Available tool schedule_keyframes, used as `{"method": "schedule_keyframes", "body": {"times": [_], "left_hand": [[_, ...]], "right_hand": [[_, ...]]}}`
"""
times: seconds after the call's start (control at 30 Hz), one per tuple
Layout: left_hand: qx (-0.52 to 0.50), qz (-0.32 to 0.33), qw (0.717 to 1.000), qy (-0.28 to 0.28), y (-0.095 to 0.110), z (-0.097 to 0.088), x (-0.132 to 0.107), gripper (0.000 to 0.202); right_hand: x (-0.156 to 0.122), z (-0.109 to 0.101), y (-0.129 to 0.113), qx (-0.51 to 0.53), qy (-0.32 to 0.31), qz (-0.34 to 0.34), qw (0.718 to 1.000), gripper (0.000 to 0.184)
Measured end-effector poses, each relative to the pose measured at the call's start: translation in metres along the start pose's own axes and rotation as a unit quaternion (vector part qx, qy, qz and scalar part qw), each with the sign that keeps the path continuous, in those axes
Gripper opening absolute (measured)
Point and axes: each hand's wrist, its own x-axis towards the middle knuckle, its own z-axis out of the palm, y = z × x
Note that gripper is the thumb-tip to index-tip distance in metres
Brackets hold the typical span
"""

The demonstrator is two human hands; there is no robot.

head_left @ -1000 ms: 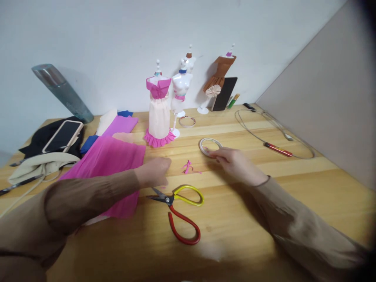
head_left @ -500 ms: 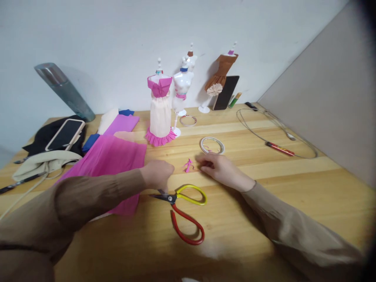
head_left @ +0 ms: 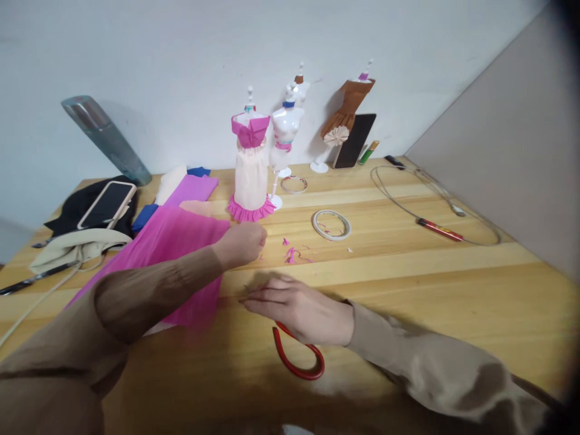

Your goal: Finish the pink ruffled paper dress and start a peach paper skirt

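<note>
My left hand (head_left: 242, 243) is closed just above the wood table, between the pink cloth (head_left: 199, 235) and some small pink scraps (head_left: 290, 256). Its fingertips are hidden, so what they hold, if anything, does not show. My right hand (head_left: 299, 308) lies over the scissors with fingers stretched out and close together. Only the red handle (head_left: 299, 370) of the scissors shows below that hand; the blades and yellow handle are covered. Whether the palm touches them I cannot tell. A small dress form in a pink and cream dress (head_left: 251, 169) stands behind my left hand.
A roll of white tape (head_left: 331, 225) lies right of the scraps. Further dress forms (head_left: 289, 124), one in a brown dress (head_left: 348, 106), stand by the wall. A looped cable (head_left: 394, 194) lies right. At left are a phone (head_left: 107, 204) and a leaning spray bottle (head_left: 109, 142).
My right hand has come from beside the tape roll down and left over the scissors. My left hand has moved up, away from the blades. More pink scraps are visible.
</note>
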Motion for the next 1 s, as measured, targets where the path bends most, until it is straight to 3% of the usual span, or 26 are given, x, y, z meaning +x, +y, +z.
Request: {"method": "schedule_keyframes", "body": {"times": [0.1, 0.2, 0.27, 0.47, 0.6, 0.7, 0.83, 1.0], "left_hand": [[0.000, -0.009, 1.000, -0.004, -0.001, 0.002, -0.008, 0.024], [-0.006, -0.012, 1.000, 0.013, -0.006, 0.005, -0.016, 0.024], [-0.026, -0.018, 0.999, 0.029, -0.010, 0.007, -0.017, 0.023], [-0.078, -0.021, 0.995, 0.056, -0.003, 0.013, -0.006, 0.022], [-0.090, -0.033, 0.992, 0.078, 0.008, 0.013, 0.003, 0.022], [-0.085, -0.058, 0.991, 0.086, 0.007, 0.011, 0.003, 0.029], [-0.087, -0.075, 0.990, 0.084, -0.008, 0.010, -0.002, 0.035], [-0.118, -0.066, 0.988, 0.072, -0.021, 0.020, -0.009, 0.017]], "right_hand": [[0.005, 0.004, 0.008, -0.055, 0.008, 0.041, 0.998, 0.053], [-0.007, -0.007, 0.015, -0.096, 0.088, 0.126, 0.983, 0.054], [-0.016, -0.013, 0.013, -0.100, 0.117, 0.127, 0.980, 0.052], [-0.018, 0.002, -0.013, -0.097, 0.077, 0.051, 0.991, 0.029], [-0.014, 0.009, -0.022, -0.049, 0.062, 0.003, 0.997, 0.026], [-0.018, 0.008, -0.026, -0.049, 0.051, 0.054, 0.996, 0.029], [-0.028, 0.013, -0.028, -0.045, 0.058, 0.133, 0.988, 0.051], [-0.032, 0.024, -0.023, -0.101, 0.093, 0.125, 0.983, 0.051]]}}
